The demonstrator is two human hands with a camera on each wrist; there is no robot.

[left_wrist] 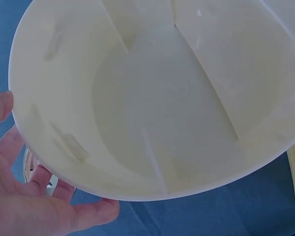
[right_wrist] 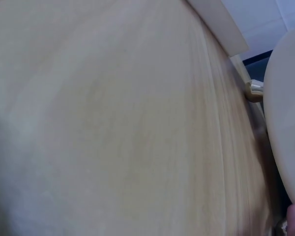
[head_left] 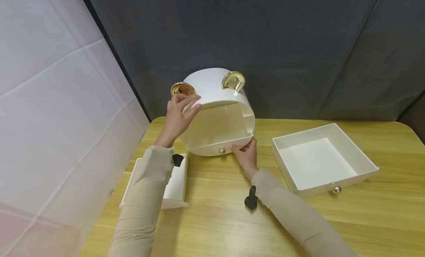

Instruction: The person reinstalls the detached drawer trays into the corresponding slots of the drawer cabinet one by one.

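I see a round white box [head_left: 216,113] standing on the wooden tabletop [head_left: 232,220], near the back edge. Its open side faces me, and I can look right inside. The inside is empty and cream colored, with thin walls that split it into parts. It has two shiny gold handles [head_left: 233,80] up on top, one on each side.

My left hand [head_left: 177,115] is on the upper left rim of the box. The fingers [head_left: 192,102] curl over the edge and hold it. In the left wrist view, the same hand [left_wrist: 34,196] is under the rim of the box [left_wrist: 152,98], with the fingers spread along the outside.

My right hand [head_left: 246,153] is at the bottom front of the box, low by the tabletop. Its fingers pinch the bottom edge, just beside a small gold knob [head_left: 221,150]. In the right wrist view I see mostly blurry wood, with a bit of the white box at the right side.

A white square drawer [head_left: 322,161] sits on the tabletop to the right, well apart from the box. It has a small gold knob [head_left: 337,189] on its front. Another white tray [head_left: 176,187] lies to the left, partly hidden under my left sleeve.
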